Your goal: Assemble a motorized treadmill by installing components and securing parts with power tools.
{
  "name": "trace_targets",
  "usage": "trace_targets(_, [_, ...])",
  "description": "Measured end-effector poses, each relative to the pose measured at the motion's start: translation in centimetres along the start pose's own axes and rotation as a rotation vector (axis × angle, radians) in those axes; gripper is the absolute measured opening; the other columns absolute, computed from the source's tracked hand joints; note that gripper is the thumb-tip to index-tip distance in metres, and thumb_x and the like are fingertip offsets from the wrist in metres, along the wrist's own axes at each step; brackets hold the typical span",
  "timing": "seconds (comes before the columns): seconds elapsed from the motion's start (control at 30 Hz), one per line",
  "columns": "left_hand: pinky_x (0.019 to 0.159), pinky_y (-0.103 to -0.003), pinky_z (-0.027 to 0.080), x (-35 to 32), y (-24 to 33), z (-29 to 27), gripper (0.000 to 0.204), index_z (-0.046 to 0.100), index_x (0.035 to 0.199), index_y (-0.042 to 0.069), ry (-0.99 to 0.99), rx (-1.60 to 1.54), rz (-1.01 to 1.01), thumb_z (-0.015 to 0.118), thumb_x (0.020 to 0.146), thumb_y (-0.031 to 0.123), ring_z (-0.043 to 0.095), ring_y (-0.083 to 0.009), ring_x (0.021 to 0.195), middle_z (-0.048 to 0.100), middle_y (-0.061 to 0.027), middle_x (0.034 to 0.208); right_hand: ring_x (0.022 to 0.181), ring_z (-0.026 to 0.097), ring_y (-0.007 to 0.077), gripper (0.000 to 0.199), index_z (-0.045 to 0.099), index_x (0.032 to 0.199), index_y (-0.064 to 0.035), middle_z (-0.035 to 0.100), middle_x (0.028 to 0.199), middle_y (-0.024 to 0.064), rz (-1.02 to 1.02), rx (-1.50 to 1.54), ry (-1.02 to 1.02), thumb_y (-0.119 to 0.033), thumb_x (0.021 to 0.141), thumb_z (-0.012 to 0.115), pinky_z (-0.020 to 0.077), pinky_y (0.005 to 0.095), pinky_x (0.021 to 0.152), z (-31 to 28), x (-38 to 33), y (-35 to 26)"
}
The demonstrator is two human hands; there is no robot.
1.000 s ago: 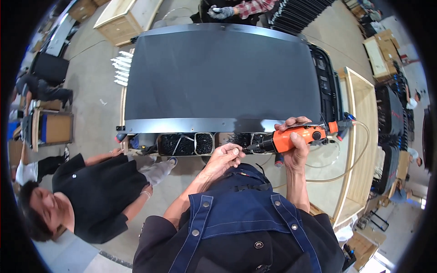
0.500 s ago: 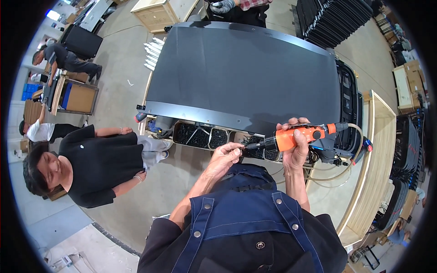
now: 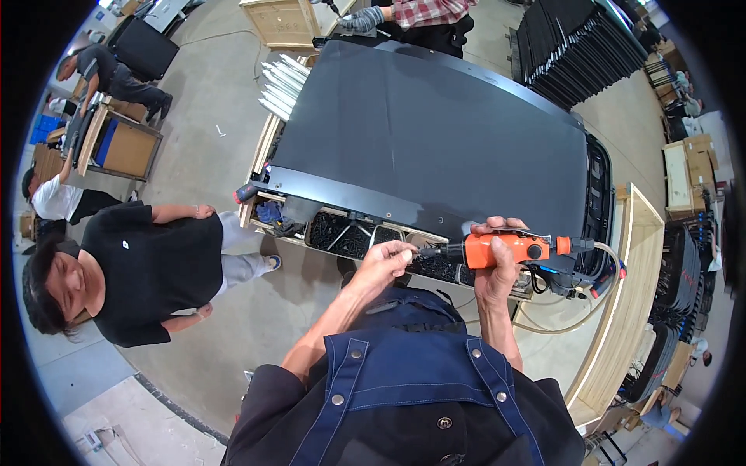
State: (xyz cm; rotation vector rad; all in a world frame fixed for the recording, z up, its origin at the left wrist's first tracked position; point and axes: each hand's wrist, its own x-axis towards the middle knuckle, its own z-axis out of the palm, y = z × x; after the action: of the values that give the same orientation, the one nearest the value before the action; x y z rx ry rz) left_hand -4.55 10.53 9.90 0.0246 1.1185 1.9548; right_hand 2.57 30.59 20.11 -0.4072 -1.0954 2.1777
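Observation:
An orange air screwdriver (image 3: 509, 251) with a black nose lies level in my right hand (image 3: 497, 272), its fingers wrapped round the body. Its tip points left, and a hose runs from its rear end. My left hand (image 3: 383, 266) is closed in a pinch right at the tip; what sits between the fingertips is too small to make out. Both hands are in front of a large dark grey panel (image 3: 435, 132) with a shiny strip along its near edge. Just under them, parts bins (image 3: 339, 234) hold many small black pieces.
A person in a black T-shirt (image 3: 155, 260) stands close on my left. Across the panel, a gloved hand (image 3: 362, 19) holds a dark tool. White tubes (image 3: 286, 85) lie at the panel's left end, a wooden frame (image 3: 622, 311) stands right, black panels (image 3: 579, 50) behind.
The view has turned a little, so the panel and bench sit more tilted. Across the panel, a dark tool has come into sight at the gloved hand. My grip on the air screwdriver is unchanged.

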Motion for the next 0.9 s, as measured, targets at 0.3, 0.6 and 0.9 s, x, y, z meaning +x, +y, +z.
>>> trace_targets(0.3, [0.054,-0.022,0.034,4.6,0.6,-2.4,0.025,0.061,0.106,0.006,-0.166,-1.022,-0.349,0.057,0.107,0.031,0.038,-0.0080,0.063,0.049,0.0015,0.080,0.103,0.069,0.0259,0.044,0.051,0.119,-0.0024,0.066,0.116,0.0184,-0.218,-0.430,-0.342,0.009,0.082,0.074,0.0582,0.0397,0.091,8.9,1.0,5.3])
trace_targets(0.6, [0.079,-0.034,0.053,1.9,2.4,-4.6,0.023,0.061,0.113,0.002,0.089,-0.460,-0.439,0.053,0.104,0.021,0.062,-0.0188,0.085,0.062,-0.0065,0.099,0.091,0.069,0.0226,0.046,0.057,0.112,-0.0046,0.067,0.103,0.0132,-0.133,-0.757,-0.627,0.017,0.074,0.071,0.0595,0.0379,0.082,13.7,3.3,8.0])
trace_targets(0.9, [0.086,-0.034,0.059,-2.0,5.6,-8.1,0.033,0.049,0.132,-0.006,-0.165,-0.111,-0.348,0.048,0.109,0.018,0.070,-0.0244,0.099,0.066,-0.0197,0.118,0.094,0.070,0.0216,0.038,0.061,0.102,-0.0045,0.070,0.100,0.0101,-0.147,-0.742,-0.486,0.012,0.071,0.076,0.0583,0.0382,0.089,12.9,2.9,9.0])
